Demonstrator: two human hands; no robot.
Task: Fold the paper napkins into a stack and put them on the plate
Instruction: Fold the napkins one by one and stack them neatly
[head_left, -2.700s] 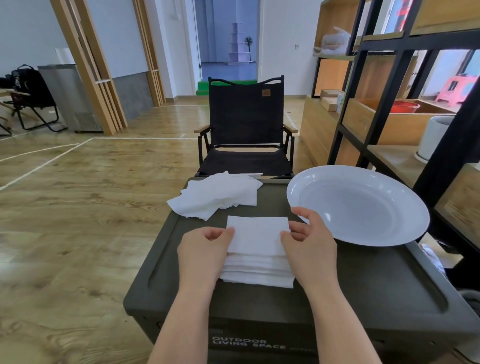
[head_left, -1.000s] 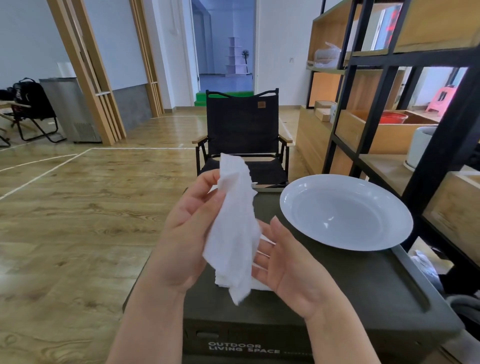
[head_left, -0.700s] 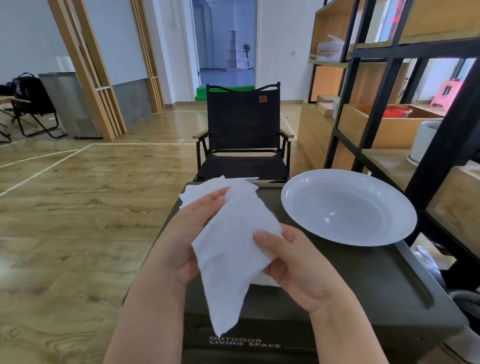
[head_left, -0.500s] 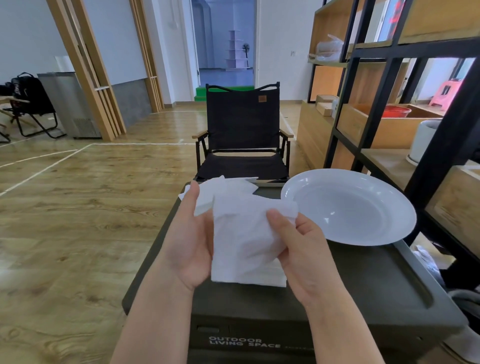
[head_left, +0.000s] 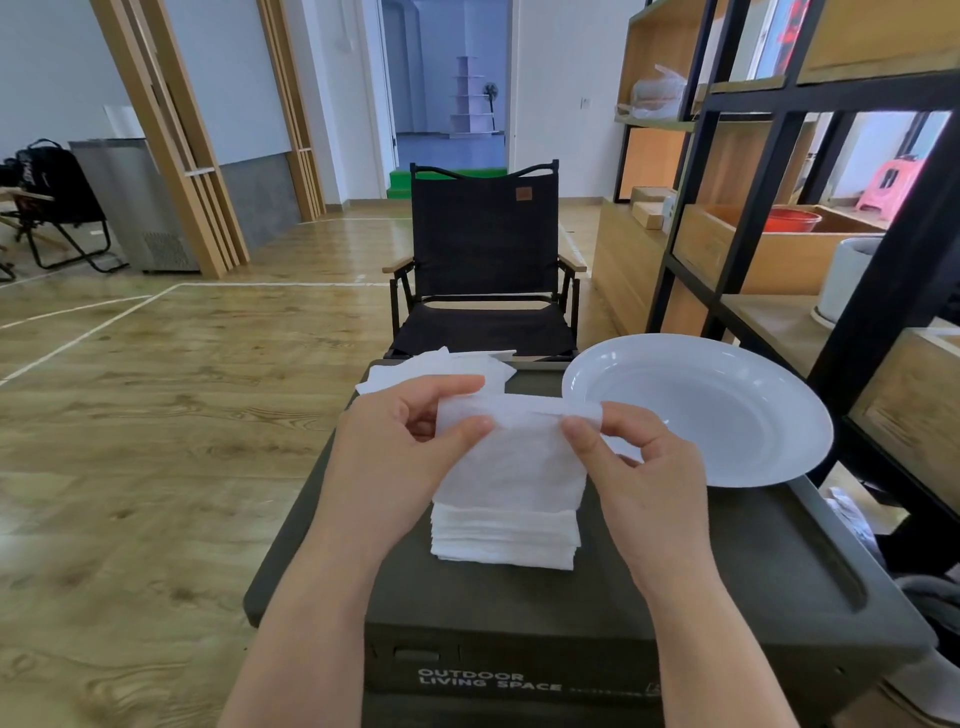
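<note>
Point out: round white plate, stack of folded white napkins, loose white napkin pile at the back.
Round white plate (head_left: 779, 415), head view, right inner rim.
Stack of folded white napkins (head_left: 506, 538), head view, front edge.
Loose white napkin pile (head_left: 447, 364), head view, top sheet.

Folded white paper napkin stack (head_left: 506, 535) sits mid dark green storage box lid (head_left: 727, 587), round white plate (head_left: 727, 410) to its right, loose white napkins (head_left: 441, 366) behind, black folding chair (head_left: 485, 270) beyond the box.
</note>
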